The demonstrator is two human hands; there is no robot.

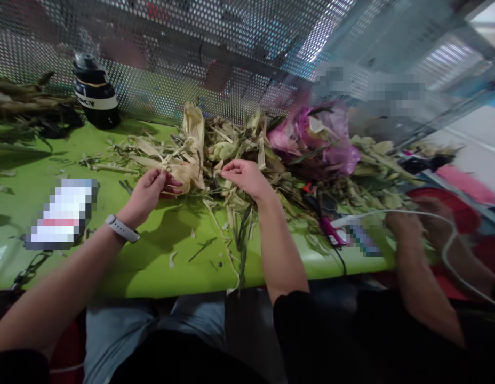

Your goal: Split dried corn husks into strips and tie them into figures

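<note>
Thumb and forefinger of my left hand (150, 188) are pinched at the edge of a pale, papery dry corn husk (188, 177), with the other fingers stretched beneath it. A light watch band circles that wrist. To the right, my right hand (247, 177) is closed in a pinch at the front of the husk pile (231, 136); whatever lies between its fingertips is too small to make out. Loose strips and stalks (241, 240) hang from the pile toward the table's front edge.
A dark bottle (96, 104) and a blurred phone (63, 216) are at left on the green table (151, 272). A pink plastic bag (311, 141) leans against the perforated metal screen (183, 48). At right, another person's hands (407, 229) are near a white cable (415, 212).
</note>
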